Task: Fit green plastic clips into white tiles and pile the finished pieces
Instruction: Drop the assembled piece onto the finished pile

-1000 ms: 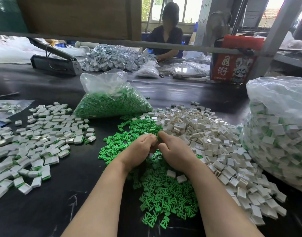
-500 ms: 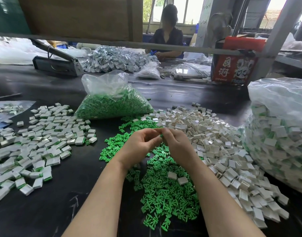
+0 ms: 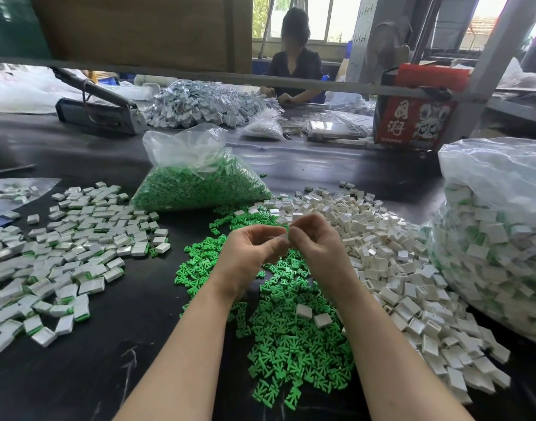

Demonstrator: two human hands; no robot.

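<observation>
Meeting fingertip to fingertip above the loose green clips [image 3: 291,338], left hand [image 3: 248,253] and right hand [image 3: 318,247] pinch one small white piece [image 3: 284,237] between them; clip inside it cannot be told. Empty white tiles [image 3: 391,256] heaped right, finished pieces [image 3: 66,253] spread left on the black table [image 3: 78,375].

On the tabletop [image 3: 78,375], the loose clips [image 3: 291,344] lie in the middle near the front edge, with the pile of empty tiles [image 3: 397,268] touching them on the right and the pile of finished pieces [image 3: 63,253] apart on the left. Behind the loose clips lies a bag of clips [image 3: 200,183], and a bag of finished pieces [image 3: 497,253] stands at the right edge. Both hands, the left hand [image 3: 248,256] and the right hand [image 3: 318,247], meet above the loose clips.
</observation>
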